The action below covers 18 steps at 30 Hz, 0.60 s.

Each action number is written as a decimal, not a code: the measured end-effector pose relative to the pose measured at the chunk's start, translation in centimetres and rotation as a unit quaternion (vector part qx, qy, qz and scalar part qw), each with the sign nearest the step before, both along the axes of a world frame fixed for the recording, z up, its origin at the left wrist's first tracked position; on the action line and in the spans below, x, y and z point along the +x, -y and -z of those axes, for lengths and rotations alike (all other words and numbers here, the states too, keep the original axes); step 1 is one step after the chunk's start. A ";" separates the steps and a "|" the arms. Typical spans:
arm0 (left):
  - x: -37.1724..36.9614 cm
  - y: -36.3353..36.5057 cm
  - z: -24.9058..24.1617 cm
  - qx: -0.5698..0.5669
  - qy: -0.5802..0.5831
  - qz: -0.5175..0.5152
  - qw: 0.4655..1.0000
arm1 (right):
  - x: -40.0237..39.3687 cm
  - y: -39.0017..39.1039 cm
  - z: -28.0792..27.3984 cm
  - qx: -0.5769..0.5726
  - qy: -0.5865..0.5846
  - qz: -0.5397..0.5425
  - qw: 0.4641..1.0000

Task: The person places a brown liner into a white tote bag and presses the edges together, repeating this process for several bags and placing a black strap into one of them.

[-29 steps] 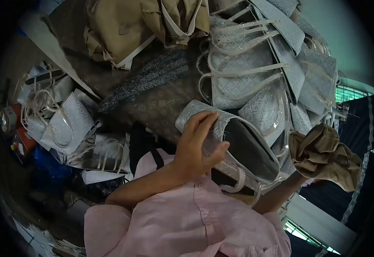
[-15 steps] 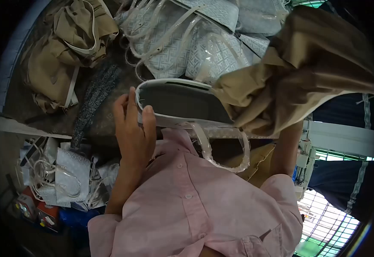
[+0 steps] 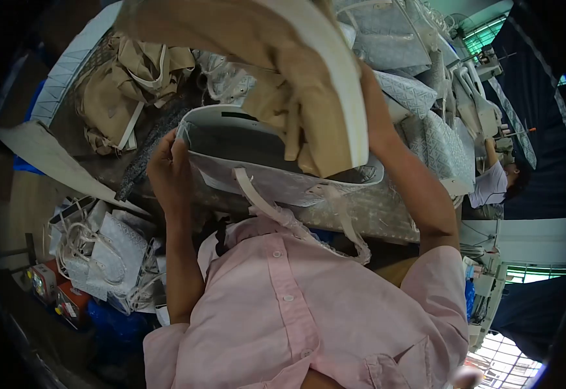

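A grey-white patterned handbag (image 3: 263, 185) lies across my front with its mouth facing up and its dark inside showing. Two pale handles (image 3: 260, 198) hang from its near side towards my shirt. My left hand (image 3: 169, 165) pinches the bag's rim at the left end, thumb against the edge. Over the bag's mouth hangs a tan cloth lining (image 3: 325, 110) with a white band, its lower end dipping into the opening. Raised behind that cloth, my right arm (image 3: 400, 162) holds it up; the fingers are hidden by the fabric.
More tan linings (image 3: 111, 97) lie heaped at the left of the worktable. Patterned bags (image 3: 448, 152) are piled at the back and right. A stack of bag pieces (image 3: 111, 253) sits lower left, beside red boxes (image 3: 72, 301). Another person (image 3: 490, 185) sits far right near machines.
My right hand has swung the tan lining from the right to above the bag's mouth, leftward. My left hand has closed from a loose spread onto the rim. The view has shifted.
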State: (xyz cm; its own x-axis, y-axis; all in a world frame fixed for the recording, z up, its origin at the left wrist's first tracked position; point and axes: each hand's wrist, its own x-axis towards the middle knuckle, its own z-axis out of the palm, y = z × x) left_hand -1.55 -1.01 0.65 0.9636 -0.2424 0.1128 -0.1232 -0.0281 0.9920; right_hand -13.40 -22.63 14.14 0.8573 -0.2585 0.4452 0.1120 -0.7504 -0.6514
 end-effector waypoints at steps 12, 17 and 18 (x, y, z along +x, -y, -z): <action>-2.8 6.1 -5.2 0.299 0.365 0.201 0.859 | -3.0 10.2 3.2 0.475 0.141 -0.152 0.855; -3.5 7.1 -4.6 0.212 0.336 0.234 0.887 | -7.1 15.8 1.5 0.320 0.177 -0.065 0.928; -3.2 6.8 -4.4 0.244 0.265 0.291 0.886 | -9.5 16.3 0.9 0.296 0.161 -0.071 0.939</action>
State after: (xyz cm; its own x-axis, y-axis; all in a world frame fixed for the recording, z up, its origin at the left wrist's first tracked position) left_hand -4.71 -7.77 5.04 0.5031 -0.8252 0.2567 -0.7024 -0.2174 0.6778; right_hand -22.93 -38.96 13.19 0.7468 -0.4355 0.5026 0.4469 -0.2310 -0.8642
